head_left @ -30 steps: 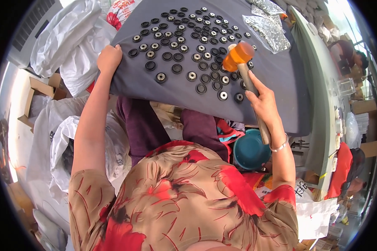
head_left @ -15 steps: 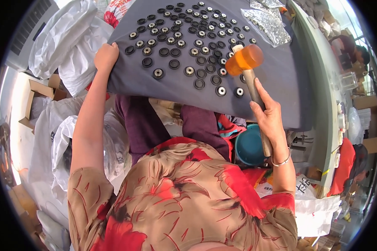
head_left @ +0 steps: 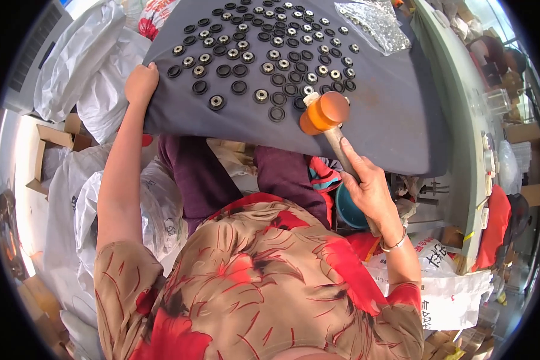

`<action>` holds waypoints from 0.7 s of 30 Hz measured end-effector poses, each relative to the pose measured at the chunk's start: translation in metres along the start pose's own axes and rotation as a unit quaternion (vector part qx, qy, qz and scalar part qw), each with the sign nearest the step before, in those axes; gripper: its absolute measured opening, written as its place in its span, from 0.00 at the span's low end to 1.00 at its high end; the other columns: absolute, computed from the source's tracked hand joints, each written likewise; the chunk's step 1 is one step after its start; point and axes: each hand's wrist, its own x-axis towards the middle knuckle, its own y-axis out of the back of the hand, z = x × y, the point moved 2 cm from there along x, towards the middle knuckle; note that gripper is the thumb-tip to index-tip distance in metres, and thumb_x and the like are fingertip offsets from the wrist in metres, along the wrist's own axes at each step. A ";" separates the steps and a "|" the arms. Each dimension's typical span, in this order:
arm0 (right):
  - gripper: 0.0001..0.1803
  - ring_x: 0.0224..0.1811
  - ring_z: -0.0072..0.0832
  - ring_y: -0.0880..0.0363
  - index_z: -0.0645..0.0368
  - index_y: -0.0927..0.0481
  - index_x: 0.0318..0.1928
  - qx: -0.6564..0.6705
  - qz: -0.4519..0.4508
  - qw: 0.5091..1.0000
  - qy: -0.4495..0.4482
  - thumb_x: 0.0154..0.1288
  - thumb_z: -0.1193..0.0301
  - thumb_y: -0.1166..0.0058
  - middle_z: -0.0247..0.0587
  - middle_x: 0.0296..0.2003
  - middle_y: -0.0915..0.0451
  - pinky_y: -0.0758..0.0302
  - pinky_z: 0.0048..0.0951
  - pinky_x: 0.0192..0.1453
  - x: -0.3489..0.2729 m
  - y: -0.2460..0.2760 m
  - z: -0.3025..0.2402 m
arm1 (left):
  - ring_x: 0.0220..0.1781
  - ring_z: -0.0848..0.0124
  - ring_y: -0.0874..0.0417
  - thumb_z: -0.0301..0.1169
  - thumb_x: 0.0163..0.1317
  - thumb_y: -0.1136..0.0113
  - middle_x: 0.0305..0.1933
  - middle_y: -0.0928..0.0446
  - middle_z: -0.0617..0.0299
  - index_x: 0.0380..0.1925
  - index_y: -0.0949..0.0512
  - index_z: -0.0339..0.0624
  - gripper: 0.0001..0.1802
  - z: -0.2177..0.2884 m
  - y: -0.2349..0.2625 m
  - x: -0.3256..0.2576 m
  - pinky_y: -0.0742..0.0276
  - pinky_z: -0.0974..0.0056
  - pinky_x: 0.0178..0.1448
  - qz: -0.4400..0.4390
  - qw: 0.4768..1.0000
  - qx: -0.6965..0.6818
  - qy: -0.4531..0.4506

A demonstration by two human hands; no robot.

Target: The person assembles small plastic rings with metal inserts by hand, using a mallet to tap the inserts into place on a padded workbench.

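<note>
My right hand is wrapped round the wooden handle of a mallet with a translucent orange head. The head is above the near part of a grey cloth, hiding some of the small parts there. Spread over the cloth are many black rings, some bare and some with a silver metal centre, such as the metal-centred ring. At the cloth's left edge, my left hand is closed on the cloth, fingertips partly hidden.
A clear plastic bag of small shiny parts lies at the cloth's far right. Below the near edge stands a teal bucket. White sacks crowd the left, and a pale green ledge runs along the right. Another person is at the far right.
My right hand has brought the mallet nearer and to the left, over the near-side rings. My left hand keeps its place at the cloth edge. The whole view has shifted slightly.
</note>
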 end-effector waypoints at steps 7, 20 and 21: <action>0.33 0.56 0.35 0.20 0.57 0.33 0.68 0.082 0.123 0.989 0.005 0.60 0.81 0.45 0.53 0.58 0.23 0.28 0.30 0.60 -0.005 0.044 -0.007 | 0.52 0.44 0.20 0.50 0.66 0.56 0.48 0.20 0.38 0.44 0.21 0.31 0.30 -0.002 -0.001 0.003 0.27 0.47 0.57 0.007 1.000 0.002 -0.004; 0.35 0.55 0.37 0.20 0.51 0.34 0.68 0.097 0.108 0.988 -0.060 0.59 0.82 0.44 0.59 0.53 0.22 0.28 0.30 0.60 -0.011 0.036 0.006 | 0.53 0.44 0.20 0.51 0.66 0.58 0.48 0.21 0.37 0.46 0.21 0.31 0.31 0.005 0.004 -0.008 0.27 0.47 0.58 0.007 1.000 -0.004 0.008; 0.35 0.55 0.38 0.20 0.52 0.34 0.69 0.060 0.122 0.990 -0.032 0.59 0.82 0.44 0.58 0.53 0.22 0.28 0.31 0.60 -0.007 0.038 0.003 | 0.53 0.44 0.20 0.51 0.66 0.58 0.48 0.21 0.37 0.46 0.21 0.31 0.31 0.002 0.005 -0.004 0.27 0.47 0.58 0.007 1.000 -0.002 0.008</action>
